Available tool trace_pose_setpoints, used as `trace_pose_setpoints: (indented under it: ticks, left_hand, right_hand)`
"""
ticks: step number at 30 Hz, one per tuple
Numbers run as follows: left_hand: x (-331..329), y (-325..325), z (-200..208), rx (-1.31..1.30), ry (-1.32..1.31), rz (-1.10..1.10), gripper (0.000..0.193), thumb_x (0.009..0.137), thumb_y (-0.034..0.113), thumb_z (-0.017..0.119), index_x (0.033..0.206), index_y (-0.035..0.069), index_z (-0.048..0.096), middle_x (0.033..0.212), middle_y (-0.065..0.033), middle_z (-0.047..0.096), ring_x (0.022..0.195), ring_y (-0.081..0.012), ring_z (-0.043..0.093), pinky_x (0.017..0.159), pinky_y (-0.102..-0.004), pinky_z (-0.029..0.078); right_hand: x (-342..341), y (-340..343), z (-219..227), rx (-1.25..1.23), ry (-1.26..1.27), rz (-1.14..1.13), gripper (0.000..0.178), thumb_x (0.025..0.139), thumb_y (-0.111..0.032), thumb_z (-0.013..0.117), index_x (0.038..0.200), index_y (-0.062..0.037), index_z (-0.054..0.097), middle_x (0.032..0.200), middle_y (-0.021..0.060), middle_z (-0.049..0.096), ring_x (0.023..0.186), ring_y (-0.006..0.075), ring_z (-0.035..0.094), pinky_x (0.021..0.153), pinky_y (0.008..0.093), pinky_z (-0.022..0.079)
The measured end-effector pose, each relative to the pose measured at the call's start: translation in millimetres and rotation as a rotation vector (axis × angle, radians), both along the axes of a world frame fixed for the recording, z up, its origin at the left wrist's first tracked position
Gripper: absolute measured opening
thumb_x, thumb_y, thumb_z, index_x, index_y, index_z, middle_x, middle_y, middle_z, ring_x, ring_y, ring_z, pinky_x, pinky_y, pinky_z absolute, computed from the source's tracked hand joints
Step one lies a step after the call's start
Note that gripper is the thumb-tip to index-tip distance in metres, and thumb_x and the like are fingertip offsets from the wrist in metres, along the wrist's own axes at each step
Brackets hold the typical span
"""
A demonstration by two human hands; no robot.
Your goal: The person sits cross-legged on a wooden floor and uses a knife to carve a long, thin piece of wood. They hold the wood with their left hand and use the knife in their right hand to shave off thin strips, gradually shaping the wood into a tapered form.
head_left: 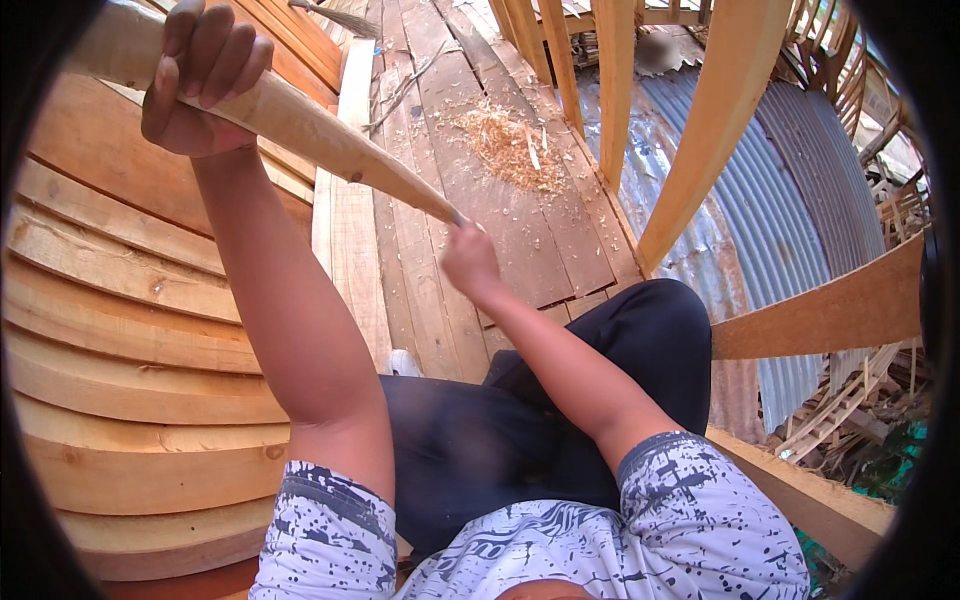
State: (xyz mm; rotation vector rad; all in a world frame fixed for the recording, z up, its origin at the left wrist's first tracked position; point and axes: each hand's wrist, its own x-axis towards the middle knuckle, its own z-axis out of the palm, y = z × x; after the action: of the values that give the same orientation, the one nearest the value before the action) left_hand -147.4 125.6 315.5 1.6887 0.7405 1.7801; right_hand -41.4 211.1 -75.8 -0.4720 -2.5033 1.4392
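A long, round wooden pole slants from the upper left down to the middle of the view, thinner toward its right end. My left hand is closed around its thick part, raised high at the upper left. At the thin end, my right hand is closed in a fist, lower and nearer the middle. A small greyish bit shows where the pole meets that fist. Whether it is part of the pole, I cannot tell. Beneath the hands are a plank floor and my knee in dark cloth.
Curved, overlapping planks form a wall at left. A heap of wood shavings lies on the floor ahead. Upright timbers line the right side, with corrugated metal sheets beyond. A broom-like bundle of bristles lies at the top.
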Motion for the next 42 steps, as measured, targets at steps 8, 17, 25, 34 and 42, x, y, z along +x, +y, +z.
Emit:
trace_pose_setpoints:
  ticks: [8,17,25,34,42]
  left_hand:
    - [-7,-16,-4,-0.029,-0.050,-0.060,0.024,0.082,0.008,0.070,0.086,0.015,0.047,0.064,0.0079,0.044,0.056,-0.0053,0.045,0.059,-0.0200,0.040]
    - [-36,-52,0,0.053,-0.018,0.278,0.013,0.086,0.007,0.057,0.092,0.009,0.046,0.070,0.0026,0.041,0.060,-0.0077,0.042,0.061,-0.0232,0.037]
    - [-24,-51,-6,0.079,-0.050,0.137,0.012,0.085,0.006,0.056,0.091,0.010,0.045,0.070,0.0026,0.041,0.059,-0.0077,0.043,0.061,-0.0230,0.038]
    - [-21,-58,-8,0.089,-0.062,0.153,0.012,0.085,0.006,0.055,0.092,0.010,0.045,0.070,0.0023,0.040,0.060,-0.0078,0.042,0.061,-0.0229,0.038]
    - [6,-22,-24,0.163,-0.140,0.610,0.018,0.085,0.004,0.060,0.096,0.008,0.045,0.071,0.0024,0.039,0.062,-0.0074,0.041,0.061,-0.0245,0.037]
  right_hand:
    - [13,-19,108,-0.161,0.348,-0.059,0.020,0.095,-0.016,0.050,0.097,0.0040,0.053,0.077,0.0265,0.064,0.072,0.0448,0.064,0.064,0.0525,0.049]
    - [23,-60,104,-0.257,0.309,-0.051,0.020,0.096,-0.016,0.050,0.091,0.0038,0.050,0.069,0.0287,0.060,0.067,0.0489,0.061,0.063,0.0557,0.046]
    - [-9,-5,9,-0.066,-0.011,0.002,0.029,0.098,-0.021,0.050,0.100,0.0072,0.056,0.094,0.0335,0.063,0.091,0.0479,0.063,0.079,0.0536,0.050]
    - [-7,-7,22,-0.205,-0.131,0.001,0.035,0.099,-0.024,0.047,0.101,0.0096,0.056,0.100,0.0360,0.063,0.098,0.0490,0.062,0.085,0.0527,0.050]
    - [-11,-4,22,-0.208,-0.127,-0.034,0.034,0.098,-0.024,0.048,0.102,0.0083,0.059,0.099,0.0340,0.064,0.097,0.0481,0.063,0.084,0.0519,0.050]
